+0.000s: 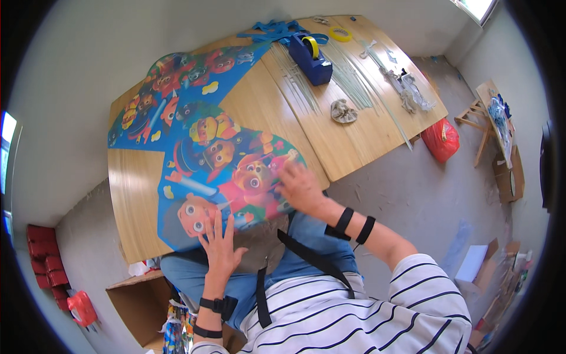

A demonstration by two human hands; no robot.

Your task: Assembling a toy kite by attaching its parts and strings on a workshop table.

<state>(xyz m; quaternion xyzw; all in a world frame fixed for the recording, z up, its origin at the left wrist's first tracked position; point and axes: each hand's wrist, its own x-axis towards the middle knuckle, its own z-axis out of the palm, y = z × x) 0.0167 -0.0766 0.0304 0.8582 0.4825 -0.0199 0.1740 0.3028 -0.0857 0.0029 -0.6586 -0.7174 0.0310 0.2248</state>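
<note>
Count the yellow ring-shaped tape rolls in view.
2: one yellow ring-shaped tape roll in the dark-blue dispenser, another yellow roll loose beyond it to the right on the light-wood table. More may be hidden.

Passage is left between the printed sheet [252, 183] and grey cloth [343, 112]. Farther back, it is blocked by a tape dispenser [309, 63].

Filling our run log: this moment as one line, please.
left hand: spread over printed sheet; right hand: at sheet's right side; tape dispenser: on table
</note>
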